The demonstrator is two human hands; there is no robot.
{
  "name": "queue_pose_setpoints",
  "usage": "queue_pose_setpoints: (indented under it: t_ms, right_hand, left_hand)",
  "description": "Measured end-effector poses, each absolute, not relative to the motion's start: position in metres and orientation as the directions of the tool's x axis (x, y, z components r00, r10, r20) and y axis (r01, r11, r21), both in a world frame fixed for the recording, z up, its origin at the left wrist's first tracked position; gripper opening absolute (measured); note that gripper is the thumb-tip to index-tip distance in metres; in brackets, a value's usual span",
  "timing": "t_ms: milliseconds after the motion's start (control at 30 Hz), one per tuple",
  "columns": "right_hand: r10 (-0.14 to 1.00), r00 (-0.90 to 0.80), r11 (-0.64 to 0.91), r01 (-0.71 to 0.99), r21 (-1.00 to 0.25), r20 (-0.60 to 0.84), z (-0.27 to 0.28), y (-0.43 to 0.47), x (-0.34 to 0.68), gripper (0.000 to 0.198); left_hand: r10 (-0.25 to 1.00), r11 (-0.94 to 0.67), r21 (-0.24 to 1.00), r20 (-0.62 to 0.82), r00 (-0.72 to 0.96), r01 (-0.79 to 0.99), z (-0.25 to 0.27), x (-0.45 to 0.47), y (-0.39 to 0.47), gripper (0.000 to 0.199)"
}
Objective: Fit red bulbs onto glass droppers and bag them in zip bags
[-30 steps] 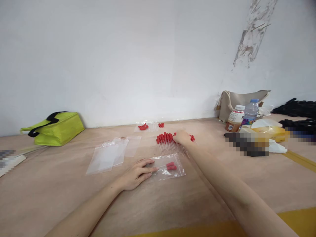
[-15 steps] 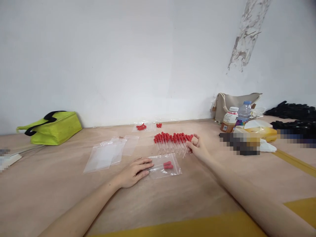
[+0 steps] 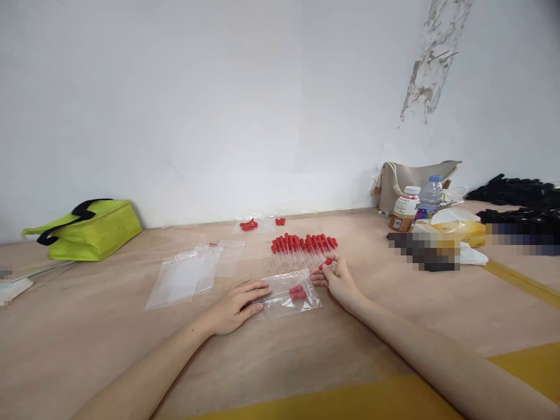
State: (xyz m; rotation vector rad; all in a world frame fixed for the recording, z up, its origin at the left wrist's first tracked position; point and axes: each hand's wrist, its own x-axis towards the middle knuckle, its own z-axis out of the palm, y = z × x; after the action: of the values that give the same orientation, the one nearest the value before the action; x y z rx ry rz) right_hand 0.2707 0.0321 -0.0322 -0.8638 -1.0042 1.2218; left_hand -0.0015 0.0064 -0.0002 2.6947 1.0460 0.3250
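Observation:
My left hand (image 3: 238, 306) lies with its fingers stretched out on the left end of a clear zip bag (image 3: 282, 310), pressing it to the table. Inside that bag are two droppers (image 3: 297, 293) with red bulbs pointing right. At the bag's upper right edge, my right hand (image 3: 342, 286) pinches a single dropper (image 3: 325, 264) by its red bulb; most of its tube is hard to see. Just behind, a row of several red-bulbed droppers (image 3: 303, 244) lies side by side, clear tubes toward me.
Flat empty zip bags (image 3: 177, 280) overlap on the left. Near the wall, clear bags hold red-bulbed pieces (image 3: 249, 224). A lime-green bag (image 3: 98, 233) stands far left. On the right are a brown drink bottle (image 3: 405, 210), a clear bottle (image 3: 431, 195) and a beige bag (image 3: 389, 189).
My right hand has taken a dropper away from the right end of the row and moved it down and left to the zip bag. My left hand has stayed in place.

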Motion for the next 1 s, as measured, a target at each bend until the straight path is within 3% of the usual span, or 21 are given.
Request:
queue_pose_setpoints:
  t_ms: [267, 400, 467, 567, 733, 833, 900, 1000]
  right_hand:
    - [0.995, 0.026, 0.098, -0.254, -0.962, 0.094, -0.029, 0.026, 0.274, 0.047]
    - [0.978, -0.037, 0.208, 0.058, -0.976, 0.206, -0.032, 0.027, 0.277, 0.033]
    - [0.959, -0.054, 0.282, 0.239, -0.929, 0.277, -0.034, 0.028, 0.278, 0.028]
    - [0.942, -0.091, 0.333, 0.373, -0.866, 0.323, -0.036, 0.029, 0.28, 0.025]
    - [0.875, -0.263, 0.484, 0.455, -0.747, 0.407, -0.032, 0.024, 0.276, 0.02]
    - [0.871, -0.302, 0.484, 0.402, -0.777, 0.387, -0.033, 0.023, 0.276, 0.023]
    - [0.888, -0.259, 0.457, 0.393, -0.798, 0.381, -0.032, 0.028, 0.281, 0.024]
    - [0.884, -0.108, 0.44, 0.517, -0.734, 0.454, -0.022, 0.046, 0.293, 0.02]
  left_hand:
    - [0.688, -0.715, 0.298, 0.143, 0.712, 0.632, 0.002, -0.001, 0.005, 0.04]
    - [0.692, -0.712, 0.303, 0.155, 0.705, 0.633, 0.001, 0.0, 0.005, 0.041]
    - [0.692, -0.713, 0.302, 0.156, 0.705, 0.633, 0.001, 0.0, 0.004, 0.041]
    - [0.692, -0.713, 0.301, 0.16, 0.704, 0.633, 0.002, 0.0, 0.004, 0.041]
    - [0.682, -0.724, 0.306, 0.183, 0.708, 0.618, 0.003, 0.001, 0.003, 0.04]
    - [0.678, -0.728, 0.307, 0.188, 0.711, 0.613, 0.003, 0.001, 0.003, 0.04]
    - [0.68, -0.726, 0.306, 0.186, 0.71, 0.615, 0.002, 0.001, 0.003, 0.039]
    - [0.681, -0.726, 0.307, 0.188, 0.708, 0.616, 0.0, 0.0, 0.005, 0.038]
